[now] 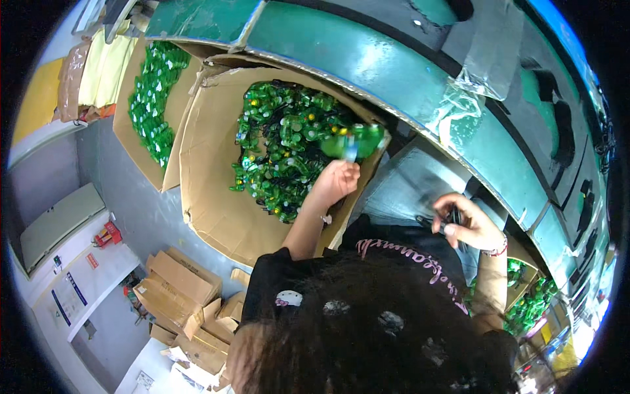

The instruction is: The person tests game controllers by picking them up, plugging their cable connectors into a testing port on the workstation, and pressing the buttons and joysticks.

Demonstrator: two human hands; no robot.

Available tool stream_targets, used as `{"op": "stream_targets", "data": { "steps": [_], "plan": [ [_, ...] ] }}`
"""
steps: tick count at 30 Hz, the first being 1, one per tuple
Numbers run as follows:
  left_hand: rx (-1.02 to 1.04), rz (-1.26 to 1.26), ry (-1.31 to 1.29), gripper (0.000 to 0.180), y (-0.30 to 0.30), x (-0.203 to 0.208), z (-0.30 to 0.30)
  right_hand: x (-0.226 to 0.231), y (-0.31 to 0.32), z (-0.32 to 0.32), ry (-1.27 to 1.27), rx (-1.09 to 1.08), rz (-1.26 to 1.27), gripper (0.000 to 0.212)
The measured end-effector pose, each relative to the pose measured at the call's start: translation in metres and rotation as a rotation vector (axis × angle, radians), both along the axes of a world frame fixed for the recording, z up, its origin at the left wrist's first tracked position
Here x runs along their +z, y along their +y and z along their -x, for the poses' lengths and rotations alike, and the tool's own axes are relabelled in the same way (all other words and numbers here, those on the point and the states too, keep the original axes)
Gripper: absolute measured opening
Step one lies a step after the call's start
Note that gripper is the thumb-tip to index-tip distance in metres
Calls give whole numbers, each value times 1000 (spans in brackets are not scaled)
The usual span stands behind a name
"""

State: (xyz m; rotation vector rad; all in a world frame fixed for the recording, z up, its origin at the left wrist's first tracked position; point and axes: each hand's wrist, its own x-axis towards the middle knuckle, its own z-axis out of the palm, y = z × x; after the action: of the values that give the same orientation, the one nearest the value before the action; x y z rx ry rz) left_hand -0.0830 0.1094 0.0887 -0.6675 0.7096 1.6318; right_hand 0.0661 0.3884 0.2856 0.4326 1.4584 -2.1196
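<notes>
My left hand point(338, 180) is closed on a green see-through plastic piece point(352, 142), blurred by motion, over the right side of a large open cardboard box point(213, 154). Inside that box lies a heap of green plastic pieces point(282, 141) with white and yellow spots and black cords among them. To the right, over my lap, the curled fingers of my right hand point(469, 223) grip a black cord point(453, 215). Its far end is hard to make out.
Along the far side runs a green workbench edge point(367, 59) with dark strips on top. Another box of green pieces point(156, 105) stands at the left. Flattened and torn cartons point(180, 289) lie lower left. More green pieces point(535, 305) fill a box at the lower right.
</notes>
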Motion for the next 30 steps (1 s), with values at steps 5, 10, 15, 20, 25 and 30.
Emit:
{"op": "stream_targets", "data": {
  "steps": [5,10,15,20,25,30],
  "plan": [
    [-261,315,272,30,-27,-70,15,-4,-2,1,-128,-46,-133,33],
    [-486,830,553,21,-186,-188,19,-26,-29,16,-83,-150,-196,51],
    [-735,1185,663,30,-204,-215,2,-37,-33,15,-223,-189,-394,51],
    [-1487,1172,1111,38,-239,-203,25,-35,-50,25,-240,-254,-457,50],
    [-885,1494,688,45,-220,-203,53,-41,-52,25,-252,-294,-495,50],
    [-572,1432,796,52,-245,-193,93,-26,-68,43,-249,-303,-525,52]
  ]
}}
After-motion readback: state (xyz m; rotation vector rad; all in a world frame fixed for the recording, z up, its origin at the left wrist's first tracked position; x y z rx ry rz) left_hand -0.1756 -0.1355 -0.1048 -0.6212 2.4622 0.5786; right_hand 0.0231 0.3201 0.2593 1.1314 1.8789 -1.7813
